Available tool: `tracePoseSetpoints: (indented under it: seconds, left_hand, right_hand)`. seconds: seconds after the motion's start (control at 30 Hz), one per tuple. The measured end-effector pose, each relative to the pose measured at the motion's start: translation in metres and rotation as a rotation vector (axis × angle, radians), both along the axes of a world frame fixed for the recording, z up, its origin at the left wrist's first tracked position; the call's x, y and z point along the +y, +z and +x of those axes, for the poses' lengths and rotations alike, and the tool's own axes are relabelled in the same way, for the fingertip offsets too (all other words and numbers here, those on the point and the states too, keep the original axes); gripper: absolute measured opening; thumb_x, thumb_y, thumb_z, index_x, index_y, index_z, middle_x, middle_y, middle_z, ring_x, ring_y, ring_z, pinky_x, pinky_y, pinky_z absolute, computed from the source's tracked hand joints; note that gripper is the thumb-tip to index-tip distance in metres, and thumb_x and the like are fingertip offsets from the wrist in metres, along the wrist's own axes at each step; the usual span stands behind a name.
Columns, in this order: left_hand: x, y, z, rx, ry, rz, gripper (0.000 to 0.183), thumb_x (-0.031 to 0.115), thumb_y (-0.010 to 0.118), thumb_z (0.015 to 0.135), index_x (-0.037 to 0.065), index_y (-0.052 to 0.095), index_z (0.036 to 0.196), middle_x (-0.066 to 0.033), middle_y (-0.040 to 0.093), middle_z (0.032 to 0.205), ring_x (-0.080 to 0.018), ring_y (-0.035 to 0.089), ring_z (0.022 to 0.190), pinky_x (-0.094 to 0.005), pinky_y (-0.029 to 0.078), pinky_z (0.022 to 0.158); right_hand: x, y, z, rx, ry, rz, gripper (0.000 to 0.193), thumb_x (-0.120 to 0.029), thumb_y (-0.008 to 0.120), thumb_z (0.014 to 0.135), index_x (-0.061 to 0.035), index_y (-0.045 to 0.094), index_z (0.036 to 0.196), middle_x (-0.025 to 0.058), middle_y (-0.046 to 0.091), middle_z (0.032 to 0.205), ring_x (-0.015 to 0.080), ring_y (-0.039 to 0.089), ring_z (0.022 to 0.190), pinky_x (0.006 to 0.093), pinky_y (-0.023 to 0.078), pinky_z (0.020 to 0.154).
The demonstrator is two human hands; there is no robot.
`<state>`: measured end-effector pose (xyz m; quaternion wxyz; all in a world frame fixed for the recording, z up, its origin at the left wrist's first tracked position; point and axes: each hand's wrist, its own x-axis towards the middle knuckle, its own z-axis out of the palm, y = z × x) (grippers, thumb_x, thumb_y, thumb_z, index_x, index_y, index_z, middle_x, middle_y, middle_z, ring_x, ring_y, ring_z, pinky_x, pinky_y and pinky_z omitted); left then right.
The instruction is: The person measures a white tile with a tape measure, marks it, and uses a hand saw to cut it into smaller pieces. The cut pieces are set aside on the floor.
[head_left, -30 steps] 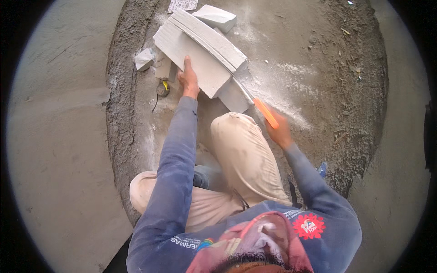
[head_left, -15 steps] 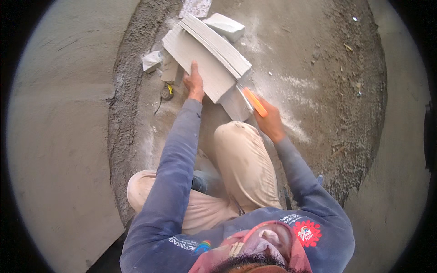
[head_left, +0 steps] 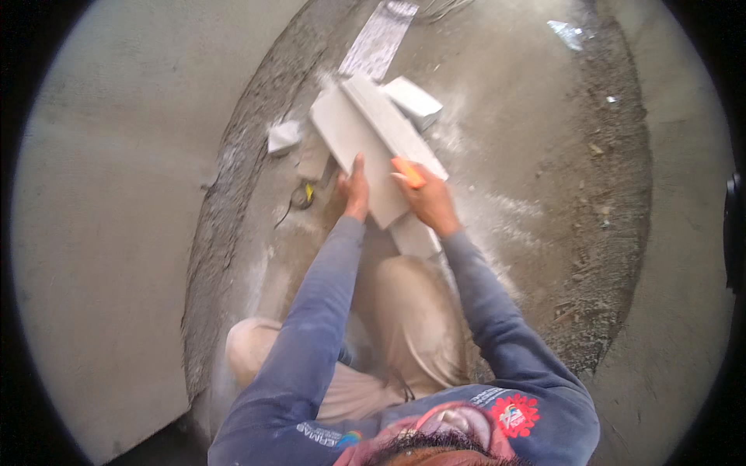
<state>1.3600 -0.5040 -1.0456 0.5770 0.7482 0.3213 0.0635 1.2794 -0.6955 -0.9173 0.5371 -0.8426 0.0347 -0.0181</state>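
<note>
A pale grey moulding (head_left: 351, 133), with a flat face and a raised ridged strip along one side, lies tilted in front of me. My left hand (head_left: 354, 189) grips its left edge, thumb on the upper face and fingers hidden below. Closed round an orange handle (head_left: 408, 172), my right hand (head_left: 432, 203) is at the moulding's right side, near its lower end. What the handle belongs to is hidden. Beneath that end a smaller pale slab (head_left: 416, 236) sticks out toward my knee.
White blocks lie beside the moulding, one on the right (head_left: 413, 101) and a smaller one on the left (head_left: 284, 136). A black and yellow tape measure (head_left: 303, 194) rests on the dusty floor. Farther off lies a patterned strip (head_left: 379, 39). Rough mortar ridges (head_left: 614, 179) curve along both sides.
My right hand has moved with the orange handle from below the moulding's lower corner up onto its right side. The left hand still holds the left edge. The whole view has shifted.
</note>
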Motion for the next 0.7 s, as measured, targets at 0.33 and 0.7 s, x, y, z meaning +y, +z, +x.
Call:
tracePoseSetpoints:
  seconds: [0.33, 0.7]
  left_hand:
    - [0.020, -0.008, 0.004, -0.238, -0.029, -0.144, 0.071, 0.048, 0.080, 0.103, -0.009, 0.068, 0.144, -0.0251, 0.076, 0.137, -0.0360, 0.074, 0.122, -0.0471, 0.057, 0.105]
    - [0.020, 0.013, -0.010, -0.220, 0.008, -0.255, 0.061, 0.037, 0.082, 0.104, -0.008, 0.068, 0.143, -0.0209, 0.077, 0.135, -0.0317, 0.075, 0.116, -0.0458, 0.059, 0.100]
  right_hand:
    - [-0.008, 0.015, -0.081, -0.225, 0.046, -0.160, 0.048, -0.040, 0.069, 0.111, -0.0190, 0.067, 0.154, 0.0185, 0.079, 0.128, 0.0427, 0.077, 0.112, 0.0540, 0.062, 0.093]
    - [-0.025, 0.010, -0.116, -0.179, 0.101, -0.318, 0.053, -0.032, 0.070, 0.111, -0.0252, 0.061, 0.162, 0.0165, 0.077, 0.134, 0.0419, 0.076, 0.111, 0.0533, 0.062, 0.092]
